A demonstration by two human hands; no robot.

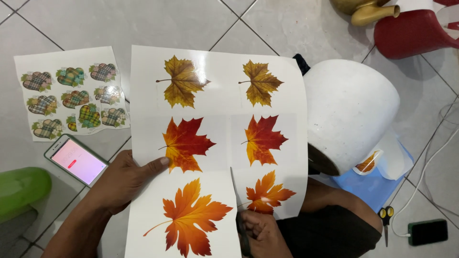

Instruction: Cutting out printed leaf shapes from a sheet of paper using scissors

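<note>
Cutting a leaf sheet over the floor.

Left hand (119,181) closed on the sheet (215,138), thumb pressed on top at 9 o'clock. Right hand (260,231) gripping scissors (237,205), blades slicing up from 6 o'clock. Heart stickers (71,93) at 10, phone (76,159) at 9, white pot (349,114) at 3, on tiled floor (296,28).

Six printed leaves (184,143), two sticker sheets (217,62), two phones (76,160), two scissors (385,220).
</note>
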